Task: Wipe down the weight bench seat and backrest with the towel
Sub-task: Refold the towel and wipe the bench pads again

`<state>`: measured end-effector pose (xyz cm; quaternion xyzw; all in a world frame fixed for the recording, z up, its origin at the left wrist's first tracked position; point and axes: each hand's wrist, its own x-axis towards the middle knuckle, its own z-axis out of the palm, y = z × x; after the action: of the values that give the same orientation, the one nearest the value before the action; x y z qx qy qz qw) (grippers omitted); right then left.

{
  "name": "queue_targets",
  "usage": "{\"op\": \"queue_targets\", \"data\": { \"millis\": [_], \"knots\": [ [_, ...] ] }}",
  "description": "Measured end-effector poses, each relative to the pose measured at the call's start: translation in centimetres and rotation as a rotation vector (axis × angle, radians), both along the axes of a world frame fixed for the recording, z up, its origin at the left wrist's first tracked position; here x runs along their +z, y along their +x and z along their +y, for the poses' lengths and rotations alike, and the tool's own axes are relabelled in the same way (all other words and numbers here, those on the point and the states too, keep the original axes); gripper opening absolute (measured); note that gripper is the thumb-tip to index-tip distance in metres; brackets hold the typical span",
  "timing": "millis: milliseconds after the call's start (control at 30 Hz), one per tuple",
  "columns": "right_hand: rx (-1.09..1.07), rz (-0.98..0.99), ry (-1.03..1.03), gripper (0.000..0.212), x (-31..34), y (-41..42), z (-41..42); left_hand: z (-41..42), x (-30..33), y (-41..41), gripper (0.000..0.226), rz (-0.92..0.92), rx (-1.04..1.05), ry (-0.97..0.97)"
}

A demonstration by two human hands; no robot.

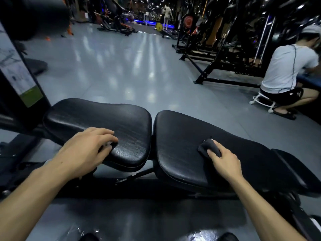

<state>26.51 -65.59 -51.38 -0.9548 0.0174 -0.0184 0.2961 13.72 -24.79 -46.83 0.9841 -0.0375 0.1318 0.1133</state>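
right hand (224,160) fingers pinch dark towel (209,148) on grained backrest (182,136) | left hand (88,146) fingers relaxed on seat (104,115)

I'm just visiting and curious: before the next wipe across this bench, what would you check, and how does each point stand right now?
1. Small dark folded towel held in the right hand: ok.
2. Towel touching the long black padded backrest: ok.
3. Left hand steadying the shorter black padded seat, fingers over its near edge: ok.
4. Pads free of other objects in the towel's way: ok.
5. Seat already wiped: cannot tell.
6. Crouching person in a white shirt away from the bench: ok.
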Motion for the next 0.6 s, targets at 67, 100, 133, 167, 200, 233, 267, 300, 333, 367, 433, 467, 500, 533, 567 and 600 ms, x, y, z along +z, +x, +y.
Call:
{"op": "queue_targets", "data": {
  "millis": [67, 100, 133, 167, 200, 233, 267, 300, 333, 367, 433, 467, 500, 533, 567, 600],
  "knots": [
    [0.084, -0.045, -0.004, 0.048, 0.3, -1.1, 2.3, 1.3, 0.1, -1.1, 0.025, 0.005, 0.055, -0.004],
    [0.145, -0.065, 0.001, 0.049, 0.6, -1.6, 3.7, 1.9, 0.1, -1.6, 0.027, 0.005, 0.078, -0.015],
    [0.210, -0.083, 0.005, 0.049, 0.9, -2.1, 5.3, 2.4, 0.1, -2.0, 0.028, 0.002, 0.099, -0.027],
    [0.276, -0.108, 0.015, 0.049, 1.2, -2.8, 7.0, 2.8, 0.1, -2.3, 0.030, 0.000, 0.115, -0.032],
    [0.344, -0.135, 0.035, 0.050, 1.6, -3.5, 8.9, 2.9, 0.1, -2.6, 0.032, -0.005, 0.126, -0.035],
    [0.420, -0.159, 0.061, 0.051, 1.9, -4.3, 10.9, 3.1, 0.1, -2.8, 0.033, -0.012, 0.133, -0.044],
    [0.507, -0.177, 0.080, 0.054, 2.1, -5.2, 12.9, 3.3, 0.1, -3.0, 0.035, -0.017, 0.141, -0.057],
    [0.603, -0.194, 0.075, 0.057, 2.3, -6.1, 15.0, 3.6, 0.1, -3.1, 0.035, -0.020, 0.149, -0.071],
    [0.699, -0.215, 0.053, 0.060, 2.3, -6.9, 16.9, 3.8, 0.1, -3.1, 0.036, -0.019, 0.155, -0.081],
    [0.783, -0.251, 0.023, 0.062, 2.1, -7.6, 18.5, 4.2, 0.0, -3.2, 0.036, -0.018, 0.159, -0.090],
    [0.885, -0.356, -0.028, 0.063, 1.3, -8.3, 20.4, 5.1, -0.3, -3.4, 0.035, -0.026, 0.163, -0.096],
    [0.900, -0.394, -0.030, 0.063, 1.2, -8.2, 20.7, 5.5, -0.5, -3.5, 0.034, -0.038, 0.163, -0.093],
    [0.899, -0.397, -0.001, 0.063, 1.3, -7.5, 20.8, 5.9, -0.6, -3.6, 0.034, -0.051, 0.164, -0.089],
    [0.880, -0.371, 0.038, 0.063, 1.6, -6.3, 20.7, 6.2, -0.7, -3.8, 0.034, -0.061, 0.173, -0.084],
    [0.829, -0.333, 0.062, 0.061, 1.8, -4.2, 20.8, 6.6, -0.9, -4.0, 0.034, -0.072, 0.187, -0.078],
    [0.745, -0.297, 0.059, 0.058, 2.0, -1.4, 20.8, 6.9, -1.0, -4.1, 0.033, -0.088, 0.200, -0.075]
  ]
}}
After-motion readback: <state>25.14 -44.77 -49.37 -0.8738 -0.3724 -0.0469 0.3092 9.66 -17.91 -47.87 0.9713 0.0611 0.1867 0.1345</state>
